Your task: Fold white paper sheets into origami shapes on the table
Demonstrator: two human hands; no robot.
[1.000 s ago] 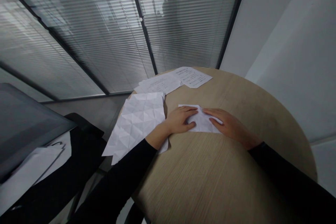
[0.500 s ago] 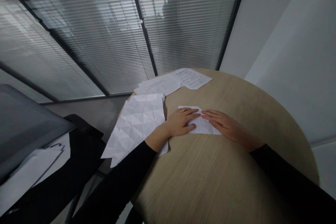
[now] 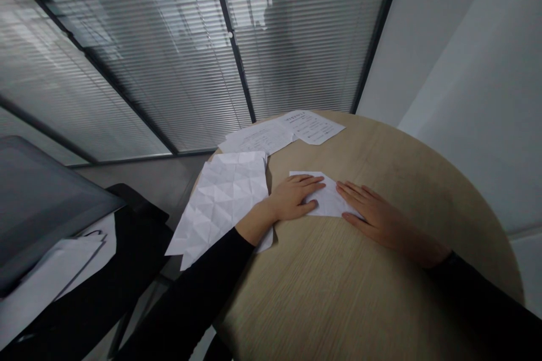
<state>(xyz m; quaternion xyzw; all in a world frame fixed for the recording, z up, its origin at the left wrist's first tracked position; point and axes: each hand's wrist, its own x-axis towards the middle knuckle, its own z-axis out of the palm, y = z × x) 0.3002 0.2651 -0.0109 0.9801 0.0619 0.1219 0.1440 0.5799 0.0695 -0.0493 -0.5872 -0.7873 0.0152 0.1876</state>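
A small folded white paper lies on the round wooden table. My left hand rests flat on its left part, fingers stretched out toward the right. My right hand lies flat on its right edge, fingers extended and pointing left toward the other hand. Both hands press on the paper and hold nothing. Black sleeves cover both forearms.
A large creased white sheet overhangs the table's left edge beside my left wrist. Two printed sheets lie at the far edge. Glass with blinds stands behind. A black chair with papers is at lower left. A white wall is on the right.
My right hand has slid a little to the right along the folded paper, and its sleeve has pulled back. My left hand has stayed in place.
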